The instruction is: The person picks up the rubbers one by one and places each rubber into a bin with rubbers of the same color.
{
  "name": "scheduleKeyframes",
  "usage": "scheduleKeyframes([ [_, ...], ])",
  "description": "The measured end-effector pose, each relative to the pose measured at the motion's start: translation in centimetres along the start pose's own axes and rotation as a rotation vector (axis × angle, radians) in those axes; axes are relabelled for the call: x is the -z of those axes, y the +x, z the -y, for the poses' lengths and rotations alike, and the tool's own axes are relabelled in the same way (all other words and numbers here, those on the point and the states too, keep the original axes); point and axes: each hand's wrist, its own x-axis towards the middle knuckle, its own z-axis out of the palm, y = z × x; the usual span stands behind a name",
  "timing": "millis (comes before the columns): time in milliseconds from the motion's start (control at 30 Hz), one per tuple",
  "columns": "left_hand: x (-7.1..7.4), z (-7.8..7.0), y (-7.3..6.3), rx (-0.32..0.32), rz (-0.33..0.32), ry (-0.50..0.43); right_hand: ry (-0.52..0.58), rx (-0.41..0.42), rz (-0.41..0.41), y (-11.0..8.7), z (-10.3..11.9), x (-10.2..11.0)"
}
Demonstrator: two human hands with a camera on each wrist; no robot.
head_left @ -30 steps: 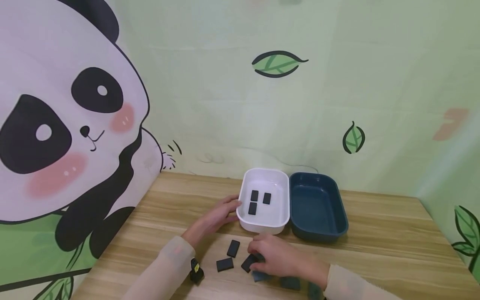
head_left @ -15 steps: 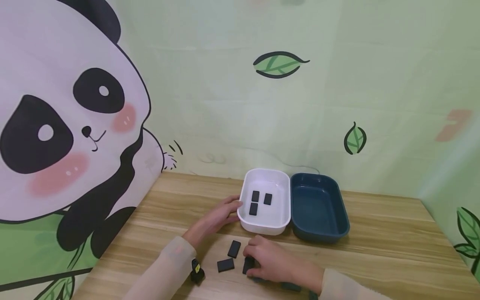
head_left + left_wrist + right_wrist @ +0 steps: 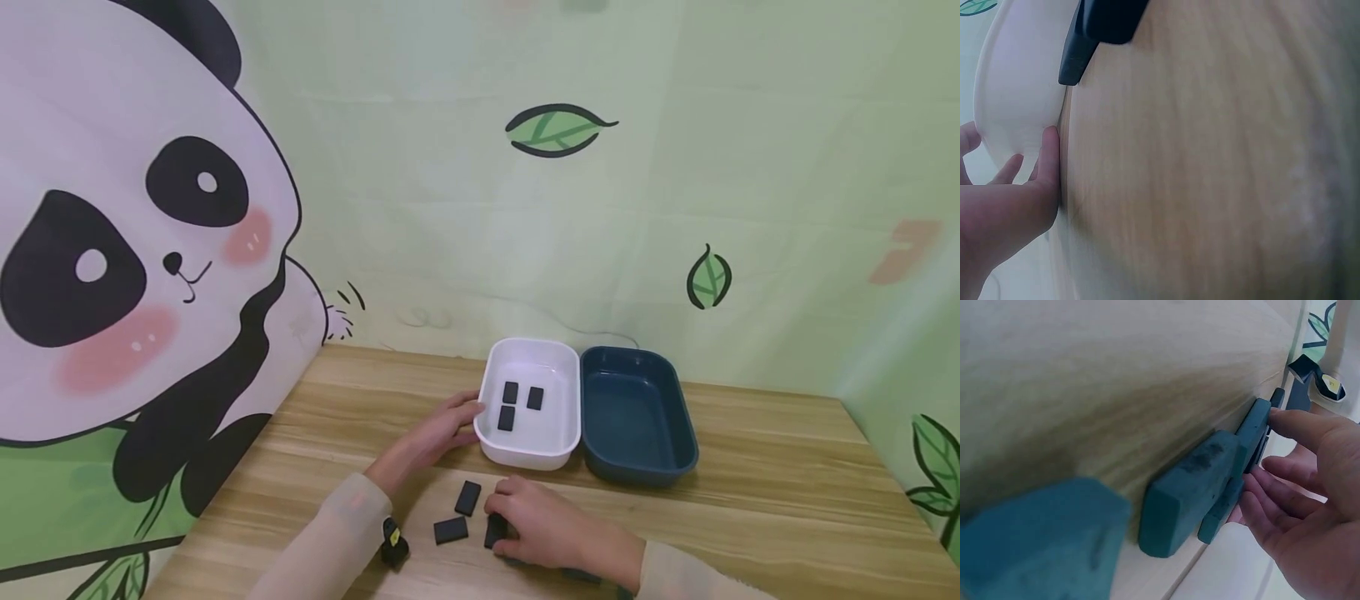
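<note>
My left hand (image 3: pixel 442 425) rests against the left side of a white tub (image 3: pixel 527 456), fingers extended along its wall. Inside the tub lie 3 small black rectangular blocks (image 3: pixel 506 417). On the table in front, my right hand (image 3: pixel 546 521) pinches another black block (image 3: pixel 495 530) between thumb and fingers, partly covering it. Two more black blocks, one at a slant (image 3: pixel 468 498) and one lying crosswise (image 3: pixel 451 531), are just to its left. Blue-green blocks (image 3: pixel 1188 487) lie beneath and beside the right hand, mostly hidden by it in the head view.
A dark blue tub (image 3: pixel 637 417) stands right against the white one, with a bare floor. Both tubs are near the back of the wooden table (image 3: pixel 765 467), before a printed panda backdrop (image 3: pixel 450 167). A black strap device (image 3: pixel 393 546) is on the left wrist.
My right hand has shifted slightly left, and its fingers have closed around the black block, which has turned more upright in view. The left hand stays at the white tub.
</note>
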Motion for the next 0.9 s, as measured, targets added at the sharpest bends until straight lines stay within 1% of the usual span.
scheduleKeyframes([
  [100,0.0,0.1,0.0,-0.007,0.003,0.0,0.006,0.019,-0.032,0.0,0.0,0.1],
  [200,-0.1,0.2,-0.1,-0.008,0.006,0.0,0.026,0.054,-0.083,0.0,-0.1,0.7],
  [333,-0.1,0.3,-0.1,-0.01,0.009,-0.002,0.042,0.091,-0.146,-0.1,-0.3,2.4],
  [400,-0.1,0.3,0.0,-0.013,0.011,0.0,0.051,0.089,-0.17,-0.1,-0.5,3.5],
  [533,-0.1,0.2,0.0,-0.019,0.014,-0.002,0.1,0.051,-0.224,-0.3,-1.4,5.5],
  [633,-0.2,0.1,0.0,-0.023,0.013,-0.009,0.144,0.013,-0.275,-0.3,-2.5,6.6],
  [733,-0.2,0.1,0.0,-0.021,0.01,-0.014,0.175,-0.033,-0.315,-0.3,-4.0,7.3],
  [900,-0.2,0.0,0.1,-0.02,0.011,-0.01,0.19,-0.131,-0.334,0.2,-6.7,7.4],
])
